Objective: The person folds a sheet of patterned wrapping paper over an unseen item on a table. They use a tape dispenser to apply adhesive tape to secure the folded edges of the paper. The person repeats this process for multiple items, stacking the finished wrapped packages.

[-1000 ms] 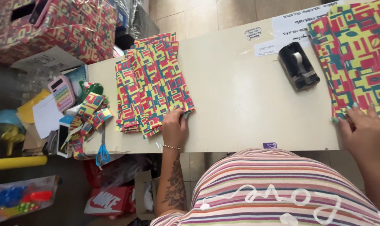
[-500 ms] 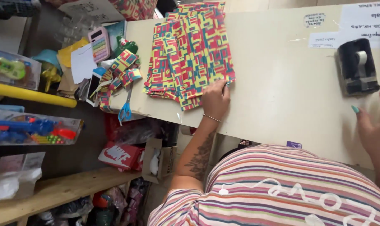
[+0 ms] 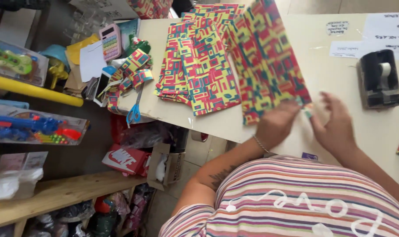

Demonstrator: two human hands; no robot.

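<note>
At the far left, a yellow tube (image 3: 37, 93) lies across boxed toys (image 3: 35, 127) below table level. On the left corner of the table (image 3: 331, 70) sit a pink calculator (image 3: 110, 41), loose paper strips (image 3: 131, 72) in the same colourful pattern, and blue-handled scissors (image 3: 134, 112) hanging over the edge. A red shoe box (image 3: 124, 160) lies on the floor beneath.

Next comes the stack of patterned sheets (image 3: 195, 66), fanned out flat on the table. Just right of the stack, one patterned sheet (image 3: 267, 61) is lifted off the surface and tilted, its lower edge at the hands.

The left hand (image 3: 276, 125) grips the lower edge of this sheet; its fingers are closed on the paper, though motion blur hides the exact pinch. The right hand (image 3: 335, 125) is just beside it, at the sheet's lower right corner, fingers curled towards the paper; whether they actually hold it cannot be told from the blur.

At the right, a black tape dispenser (image 3: 378, 79) stands on the table, well apart from the hands
</note>
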